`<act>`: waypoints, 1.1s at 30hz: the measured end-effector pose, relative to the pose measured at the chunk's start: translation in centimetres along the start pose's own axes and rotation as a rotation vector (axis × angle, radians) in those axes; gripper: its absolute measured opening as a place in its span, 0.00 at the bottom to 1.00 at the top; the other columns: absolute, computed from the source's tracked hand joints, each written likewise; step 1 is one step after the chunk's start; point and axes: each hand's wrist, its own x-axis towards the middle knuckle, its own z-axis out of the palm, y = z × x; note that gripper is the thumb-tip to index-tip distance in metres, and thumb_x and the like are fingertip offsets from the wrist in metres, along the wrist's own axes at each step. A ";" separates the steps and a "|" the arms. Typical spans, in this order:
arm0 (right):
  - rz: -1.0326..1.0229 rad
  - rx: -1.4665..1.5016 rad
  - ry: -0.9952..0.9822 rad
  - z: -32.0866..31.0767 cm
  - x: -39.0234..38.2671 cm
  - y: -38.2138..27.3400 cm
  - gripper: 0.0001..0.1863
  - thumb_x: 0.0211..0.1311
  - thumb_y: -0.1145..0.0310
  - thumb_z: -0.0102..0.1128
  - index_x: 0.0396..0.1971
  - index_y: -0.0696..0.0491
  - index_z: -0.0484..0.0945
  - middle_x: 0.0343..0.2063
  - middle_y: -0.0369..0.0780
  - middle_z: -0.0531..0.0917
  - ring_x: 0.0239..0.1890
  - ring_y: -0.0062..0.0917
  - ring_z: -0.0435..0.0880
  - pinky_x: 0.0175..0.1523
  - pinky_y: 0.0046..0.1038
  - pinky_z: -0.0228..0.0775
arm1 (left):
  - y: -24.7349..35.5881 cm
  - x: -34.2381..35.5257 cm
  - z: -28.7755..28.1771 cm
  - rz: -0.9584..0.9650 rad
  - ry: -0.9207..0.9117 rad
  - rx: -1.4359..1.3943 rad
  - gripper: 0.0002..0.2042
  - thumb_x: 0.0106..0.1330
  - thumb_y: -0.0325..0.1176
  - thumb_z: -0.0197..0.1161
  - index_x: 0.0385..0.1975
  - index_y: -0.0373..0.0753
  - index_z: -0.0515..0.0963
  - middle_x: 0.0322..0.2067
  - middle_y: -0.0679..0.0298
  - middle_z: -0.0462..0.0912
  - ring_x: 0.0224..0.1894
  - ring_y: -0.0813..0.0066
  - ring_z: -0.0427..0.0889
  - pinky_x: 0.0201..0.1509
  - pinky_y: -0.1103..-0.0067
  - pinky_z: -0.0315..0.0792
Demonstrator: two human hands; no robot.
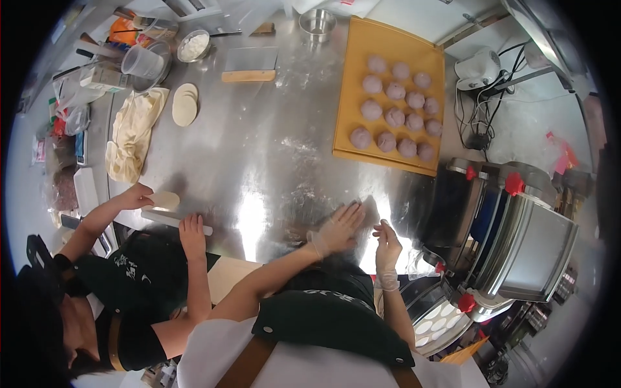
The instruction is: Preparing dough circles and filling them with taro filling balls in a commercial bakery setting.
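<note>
My left hand (341,226) wears a clear glove and lies on the steel table (291,181), fingers out flat over a faintly floured patch. Just right of it, my right hand (387,242), also gloved, is raised near the table's front edge with its fingers curled together; anything between the fingertips is too small to name. Beyond both hands, a yellow tray (341,90) holds several pale purple dough balls (395,116).
A co-worker's hands (191,229) hold a rolling pin (162,216) and dough round (163,199) at left. Behind are dough (129,136), stacked rounds (184,110), scraper (249,64), bowls (317,24) and containers (142,63). A steel machine (527,252) with red knobs stands right, beside cables.
</note>
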 end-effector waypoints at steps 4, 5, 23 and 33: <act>-0.027 0.028 0.048 -1.7 -1.6 1.7 0.15 0.68 0.77 0.48 0.51 0.56 0.76 0.35 0.41 0.84 0.32 0.21 0.82 0.39 0.22 0.72 | -6.3 0.9 -4.5 -0.066 0.089 -0.027 0.37 0.58 0.46 0.61 0.63 0.29 0.59 0.66 0.45 0.56 0.70 0.52 0.52 0.72 0.61 0.47; -0.027 0.026 0.056 -2.0 -2.0 2.0 0.15 0.68 0.77 0.48 0.51 0.56 0.76 0.35 0.41 0.84 0.32 0.21 0.82 0.39 0.22 0.72 | -8.6 1.7 -6.4 -0.231 0.061 -0.027 0.37 0.60 0.45 0.59 0.64 0.27 0.56 0.66 0.45 0.55 0.70 0.51 0.51 0.72 0.62 0.45; -0.022 -0.012 0.072 -4.5 -7.8 5.0 0.14 0.64 0.79 0.52 0.49 0.58 0.77 0.33 0.42 0.84 0.31 0.23 0.83 0.38 0.23 0.76 | 1.0 4.2 0.7 0.051 0.043 0.039 0.38 0.60 0.49 0.58 0.65 0.33 0.56 0.67 0.56 0.58 0.70 0.56 0.53 0.72 0.67 0.47; -0.136 -0.736 0.326 -3.7 2.5 9.4 0.38 0.64 0.56 0.54 0.64 0.66 0.54 0.67 0.59 0.52 0.70 0.54 0.48 0.71 0.47 0.41 | -7.4 -2.1 -7.1 -0.378 0.356 0.272 0.40 0.64 0.46 0.55 0.68 0.29 0.45 0.69 0.42 0.45 0.72 0.47 0.43 0.73 0.58 0.39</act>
